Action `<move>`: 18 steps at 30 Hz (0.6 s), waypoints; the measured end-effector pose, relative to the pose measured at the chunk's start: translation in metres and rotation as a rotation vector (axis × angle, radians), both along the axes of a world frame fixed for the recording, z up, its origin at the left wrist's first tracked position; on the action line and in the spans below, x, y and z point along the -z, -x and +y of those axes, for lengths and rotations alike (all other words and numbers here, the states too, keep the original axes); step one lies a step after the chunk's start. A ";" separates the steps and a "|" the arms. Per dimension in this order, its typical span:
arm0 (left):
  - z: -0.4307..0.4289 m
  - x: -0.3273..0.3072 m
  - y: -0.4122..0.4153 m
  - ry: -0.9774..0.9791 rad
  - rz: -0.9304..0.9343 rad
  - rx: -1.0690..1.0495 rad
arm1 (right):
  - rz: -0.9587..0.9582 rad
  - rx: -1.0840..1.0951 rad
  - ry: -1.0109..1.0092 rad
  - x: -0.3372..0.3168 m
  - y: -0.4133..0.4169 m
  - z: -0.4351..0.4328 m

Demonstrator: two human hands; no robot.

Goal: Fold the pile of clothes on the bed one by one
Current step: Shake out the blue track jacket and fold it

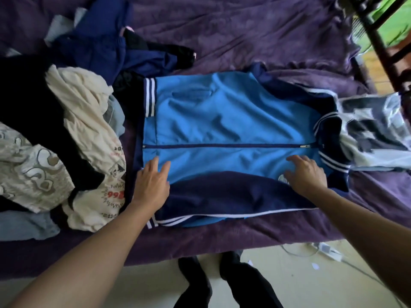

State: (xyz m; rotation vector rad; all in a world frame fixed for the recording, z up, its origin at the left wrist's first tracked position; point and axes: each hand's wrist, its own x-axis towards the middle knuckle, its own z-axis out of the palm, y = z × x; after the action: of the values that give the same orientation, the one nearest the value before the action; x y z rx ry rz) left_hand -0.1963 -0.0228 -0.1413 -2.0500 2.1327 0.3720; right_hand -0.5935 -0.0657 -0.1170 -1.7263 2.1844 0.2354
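A light-blue zip jacket (222,121) with navy sleeves and white stripes lies flat on the purple bedspread (244,41), collar to the right. Its near navy sleeve (222,194) is folded in over the front. My left hand (151,185) rests flat on the jacket's hem end, fingers spread. My right hand (307,174) presses flat near the chest and collar, fingers apart. Neither hand grips cloth. A loose pile of clothes (73,134) sits to the left: cream printed shirts, black and dark-blue garments.
A plastic-wrapped garment (373,130) lies right of the collar. A dark wooden frame (382,41) stands at the upper right. The bed's near edge runs above the pale floor (289,281), where a cable and adapter lie. My dark-trousered legs (222,283) show below.
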 end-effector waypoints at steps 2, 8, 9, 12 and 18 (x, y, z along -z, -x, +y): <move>-0.028 -0.010 0.010 -0.021 0.009 0.002 | -0.061 -0.013 0.066 -0.010 -0.004 -0.028; -0.113 -0.013 0.051 -0.054 0.046 -0.021 | -0.196 -0.077 0.235 -0.023 -0.004 -0.154; -0.127 -0.009 0.060 -0.052 0.050 -0.039 | -0.214 -0.082 0.265 -0.021 -0.002 -0.179; -0.165 0.007 0.085 -0.045 0.061 -0.085 | -0.255 -0.054 0.324 -0.008 0.005 -0.249; -0.202 0.047 0.107 -0.205 0.103 -0.224 | -0.271 0.007 0.226 0.019 0.003 -0.367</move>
State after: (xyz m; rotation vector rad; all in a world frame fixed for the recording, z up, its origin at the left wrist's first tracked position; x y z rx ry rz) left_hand -0.3032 -0.2252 -0.1881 -2.1944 1.8315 0.7088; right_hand -0.5968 -0.4327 -0.1361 -1.7472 2.0795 -0.2433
